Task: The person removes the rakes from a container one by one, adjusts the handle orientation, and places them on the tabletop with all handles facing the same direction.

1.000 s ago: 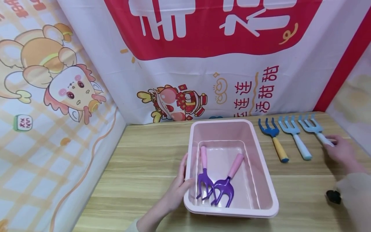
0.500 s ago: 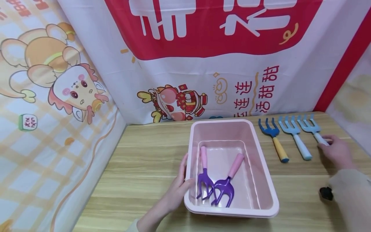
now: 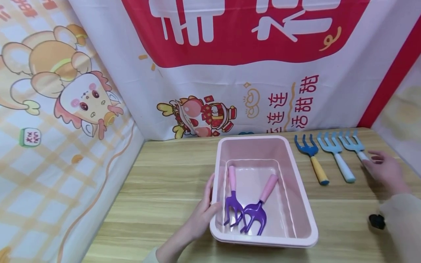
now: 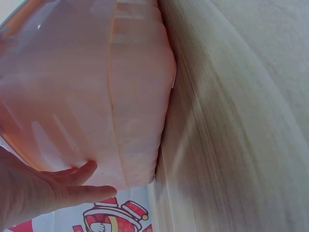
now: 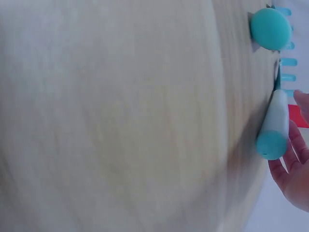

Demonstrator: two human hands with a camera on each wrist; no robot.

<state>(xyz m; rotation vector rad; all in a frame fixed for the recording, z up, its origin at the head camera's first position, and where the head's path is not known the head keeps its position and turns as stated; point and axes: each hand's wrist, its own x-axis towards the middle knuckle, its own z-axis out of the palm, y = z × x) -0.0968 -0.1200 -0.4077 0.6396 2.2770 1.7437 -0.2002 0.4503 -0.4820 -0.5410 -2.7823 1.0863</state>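
Note:
My left hand (image 3: 201, 215) holds the left rim of a pink plastic tub (image 3: 263, 240), thumb over the edge. In the left wrist view its fingers (image 4: 89, 193) lie against the outer wall. Two purple hand forks (image 3: 255, 212) with pink handles lie in the tub, tines overlapping. My right hand (image 3: 386, 170) is at the handle of the rightmost light blue hand fork (image 3: 354, 145), which lies on the table. From the right wrist view, its fingers are beside the pale handle (image 5: 276, 113), with the thumb standing apart.
To the right of the tub lie a blue hand fork (image 3: 317, 170) with a yellow handle and another light blue hand fork (image 3: 343, 166). All sit on a wooden table (image 3: 164, 182). Printed cloth (image 3: 131, 91) hangs behind and at the sides.
My right hand shifted slightly left with the rightmost fork's handle, then its fingers loosened and it drew back a little to the right. The left hand and tub stay put.

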